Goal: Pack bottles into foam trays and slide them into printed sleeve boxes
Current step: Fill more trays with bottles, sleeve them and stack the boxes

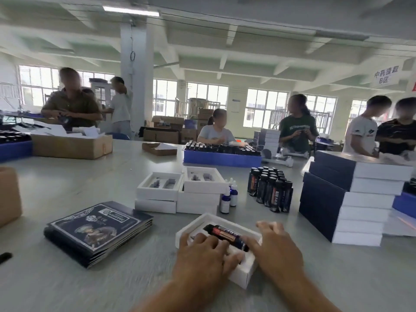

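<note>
Foam trays [180, 190] behind both hands.

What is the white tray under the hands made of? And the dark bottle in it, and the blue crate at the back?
The white tray looks like matte foam: thick, soft-edged walls with cut-out slots. The dark bottle looks like glass or plastic, hard to tell which; its printed label has a slight sheen. The blue crate seems to be smooth moulded plastic, given its even colour and straight, rigid wall.
</note>
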A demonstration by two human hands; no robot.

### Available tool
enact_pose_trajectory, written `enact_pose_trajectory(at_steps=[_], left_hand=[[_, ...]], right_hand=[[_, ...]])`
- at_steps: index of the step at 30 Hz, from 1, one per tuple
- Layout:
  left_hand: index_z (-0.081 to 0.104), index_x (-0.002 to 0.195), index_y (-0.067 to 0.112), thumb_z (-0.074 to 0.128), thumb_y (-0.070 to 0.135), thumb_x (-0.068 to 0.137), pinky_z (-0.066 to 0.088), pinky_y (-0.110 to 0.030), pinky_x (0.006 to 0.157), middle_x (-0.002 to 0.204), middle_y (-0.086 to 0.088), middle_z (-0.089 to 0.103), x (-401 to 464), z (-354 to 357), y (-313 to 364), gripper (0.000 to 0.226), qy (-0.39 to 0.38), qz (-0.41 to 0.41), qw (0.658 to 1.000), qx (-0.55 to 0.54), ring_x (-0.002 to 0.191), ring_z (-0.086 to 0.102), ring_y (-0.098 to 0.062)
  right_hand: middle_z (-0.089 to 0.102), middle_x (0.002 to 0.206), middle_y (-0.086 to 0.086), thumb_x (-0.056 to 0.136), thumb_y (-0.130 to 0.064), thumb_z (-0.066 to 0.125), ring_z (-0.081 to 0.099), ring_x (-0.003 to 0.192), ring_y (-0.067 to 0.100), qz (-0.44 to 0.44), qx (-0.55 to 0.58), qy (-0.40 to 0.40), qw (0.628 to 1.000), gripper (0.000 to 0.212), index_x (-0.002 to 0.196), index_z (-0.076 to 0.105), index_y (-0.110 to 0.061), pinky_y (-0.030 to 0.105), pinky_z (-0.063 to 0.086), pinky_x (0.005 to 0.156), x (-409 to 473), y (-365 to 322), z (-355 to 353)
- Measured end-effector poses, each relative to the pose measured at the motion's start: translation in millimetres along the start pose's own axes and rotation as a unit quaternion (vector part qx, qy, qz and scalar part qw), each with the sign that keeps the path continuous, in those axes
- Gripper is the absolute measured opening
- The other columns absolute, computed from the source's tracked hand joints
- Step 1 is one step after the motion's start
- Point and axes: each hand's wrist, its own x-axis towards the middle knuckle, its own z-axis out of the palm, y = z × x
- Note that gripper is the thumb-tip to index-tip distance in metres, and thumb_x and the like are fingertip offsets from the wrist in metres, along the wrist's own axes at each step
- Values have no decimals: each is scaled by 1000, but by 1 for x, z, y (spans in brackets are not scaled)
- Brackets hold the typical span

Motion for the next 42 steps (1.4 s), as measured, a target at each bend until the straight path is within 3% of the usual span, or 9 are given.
enact_pose_trajectory(at_steps=[4, 11, 15, 19, 25, 29, 32, 35, 42], left_hand=[[31, 146, 28, -6, 85, 78, 18, -57, 109, 144, -10, 44, -24, -9, 11, 96, -35, 33, 996, 74, 133, 34, -34], [35, 146, 24, 14, 79, 87, 16, -61, 111, 147, -15, 41, -34, -18, 9, 84, -71, 20, 996, 43, 135, 30, -39], [50, 133, 27, 13, 74, 89, 23, -56, 106, 138, -10, 51, -35, -14, -11, 74, 12, 11, 1000, -26, 128, 39, -32], [54, 128, 26, 23, 61, 95, 30, -46, 106, 135, -2, 52, -20, -32, -69, 57, 168, -102, 980, -28, 125, 45, -23], [59, 119, 21, 35, 49, 96, 41, -39, 91, 125, -7, 55, -28, -64, -207, 43, 113, -300, 943, 86, 112, 51, -23], [52, 134, 28, 25, 69, 92, 28, -44, 111, 148, -9, 41, -47, -65, -264, 65, -2, -398, 915, 73, 140, 30, -27], [53, 132, 28, 21, 73, 90, 26, -49, 112, 146, -7, 46, -51, -65, -268, 70, -46, -394, 915, 74, 141, 28, -27], [54, 131, 32, 20, 74, 89, 23, -53, 112, 144, -5, 48, -50, -61, -245, 68, -54, -356, 929, 89, 141, 28, -29], [58, 122, 33, 29, 80, 81, 29, -48, 108, 130, -8, 56, -52, -34, -162, 68, 20, -227, 966, 119, 128, 39, -28]], right_hand=[[63, 106, -2, 88, -74, 42, 58, 87, 11, 45, 51, -36, 997, 68, 129, 55, -21, 30, 50, 75, -4, 10, 2], [70, 118, 5, 62, -90, 30, 59, 94, 21, 41, 111, -82, 990, 99, 126, 66, -24, 33, 47, 83, -7, 13, 2], [71, 111, 6, 51, -102, 27, 63, 95, 27, 64, 137, -69, 986, 107, 110, 73, -26, 38, 50, 89, -5, 11, 7], [74, 94, 3, 35, -110, 18, 66, 81, 24, 73, 139, -43, 987, 99, 85, 69, -41, 39, 55, 82, 9, 33, 31], [74, 77, -7, 39, -110, 21, 67, 70, 18, 99, 153, -48, 982, 86, 71, 69, -47, 38, 58, 74, 31, 68, 63], [69, 63, -15, 43, -106, 26, 65, 64, 14, 76, 160, -55, 983, 70, 61, 68, -53, 33, 53, 65, 20, 49, 42], [72, 72, -7, 72, -71, 60, 65, 71, 19, 22, 172, -67, 983, 35, 74, 76, -40, 38, 54, 74, -1, 24, 15], [71, 87, 0, 87, -54, 63, 63, 79, 20, 0, 146, -91, 985, 18, 81, 70, -38, 32, 48, 74, -2, 11, 2], [69, 79, -10, 93, -59, 51, 58, 71, 6, 18, 11, -120, 993, 39, 80, 73, -30, 26, 45, 63, 3, 22, -11]])
